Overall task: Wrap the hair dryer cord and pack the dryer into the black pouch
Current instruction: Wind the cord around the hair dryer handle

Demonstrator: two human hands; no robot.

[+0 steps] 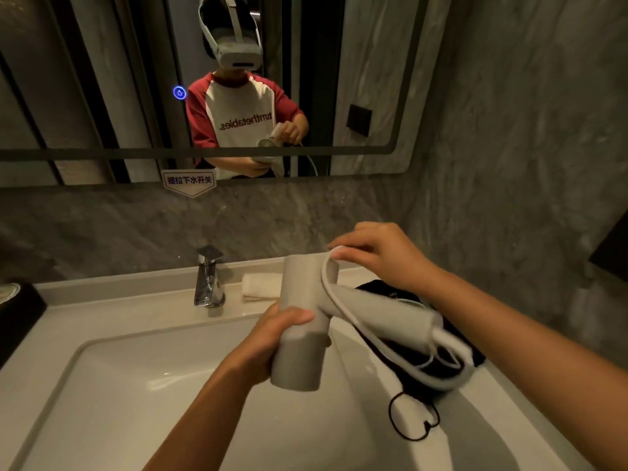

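The left hand (pixel 272 338) grips the dryer (pixel 302 321) round its barrel, above the sink (pixel 102 385), with the handle pointing right. The right hand (pixel 377 256) pinches the cord (pixel 339 300) at the far end of the barrel, and the rest hangs in loose loops off the handle's end, below the right wrist. To wrap well, I would keep the left grip steady, draw the slack taut before each turn, and lay the turns side by side so the bundle stays slim. The pouch (pixel 380 290) lies flat on the counter under the right forearm, its drawstring (pixel 407 423) trailing towards the basin. Small print on the pouch is unreadable. A sticker (pixel 189 181) beyond the hands reads 提拉下水开关.
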